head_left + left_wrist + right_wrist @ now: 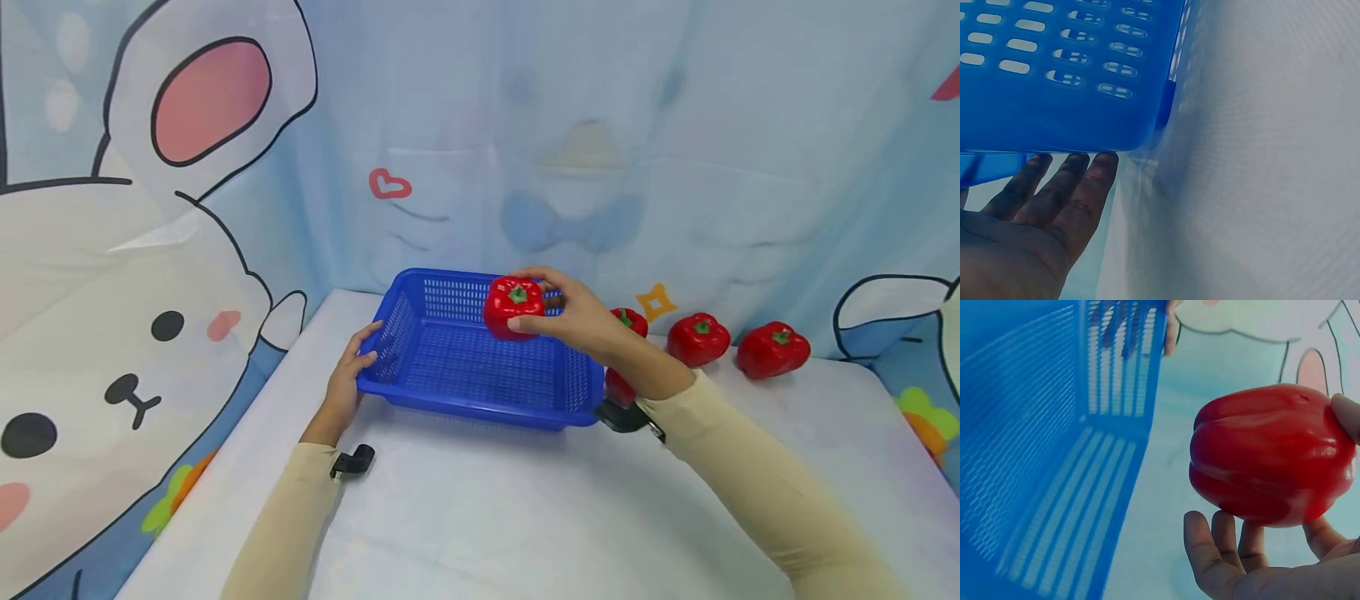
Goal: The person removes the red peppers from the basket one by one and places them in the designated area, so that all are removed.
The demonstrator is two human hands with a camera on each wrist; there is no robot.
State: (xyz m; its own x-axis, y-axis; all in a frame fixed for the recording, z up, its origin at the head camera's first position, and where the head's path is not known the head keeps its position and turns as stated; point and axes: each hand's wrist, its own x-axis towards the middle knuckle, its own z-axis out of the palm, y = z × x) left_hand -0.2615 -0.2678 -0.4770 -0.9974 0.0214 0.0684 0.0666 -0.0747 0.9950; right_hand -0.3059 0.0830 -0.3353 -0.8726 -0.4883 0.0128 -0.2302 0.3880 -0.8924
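Observation:
My right hand (573,312) holds a red bell pepper (512,308) with a green stem above the right part of a blue plastic basket (465,406). In the right wrist view the thumb and fingers (1200,544) sit on opposite sides of the glossy pepper (1266,456), and the basket wall (1022,437) is beside it. My left hand (347,379) grips the basket's left rim. In the left wrist view its fingertips (1105,159) meet the rim edge below the slotted wall (1072,112). The basket's inside shows only its slotted floor.
Right of the basket stand more red peppers: one at the back right (772,350), one beside it (699,339), and others partly hidden behind my right wrist (632,320). A white cloth covers the table (480,517). A printed curtain (450,108) hangs behind.

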